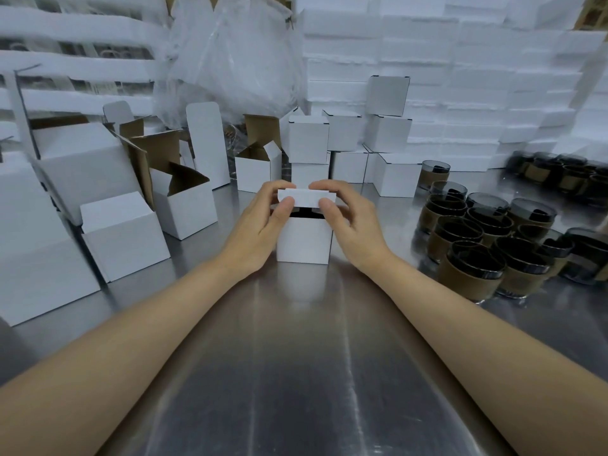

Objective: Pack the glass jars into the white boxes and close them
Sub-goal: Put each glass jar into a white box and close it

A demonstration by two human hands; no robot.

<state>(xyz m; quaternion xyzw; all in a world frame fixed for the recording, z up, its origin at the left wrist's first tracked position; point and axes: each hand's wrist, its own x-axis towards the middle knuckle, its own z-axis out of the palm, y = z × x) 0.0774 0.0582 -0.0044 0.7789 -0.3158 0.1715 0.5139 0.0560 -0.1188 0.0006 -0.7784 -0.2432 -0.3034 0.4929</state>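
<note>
A small white box (304, 240) stands upright on the steel table in front of me. Its lid flap (306, 197) is folded forward over the opening, with a dark gap showing under it. My left hand (263, 218) pinches the flap's left end between thumb and fingers. My right hand (348, 218) pinches the right end the same way. What is inside the box is hidden. Several dark glass jars (473, 258) with brown paper sleeves stand in a group to the right.
Open white boxes (184, 205) and larger cartons (85, 166) crowd the left side. Closed white boxes (388, 126) are stacked behind, against a wall of white foam. A clear plastic bag (237, 54) hangs at the back. The steel table (296, 373) stretches toward me.
</note>
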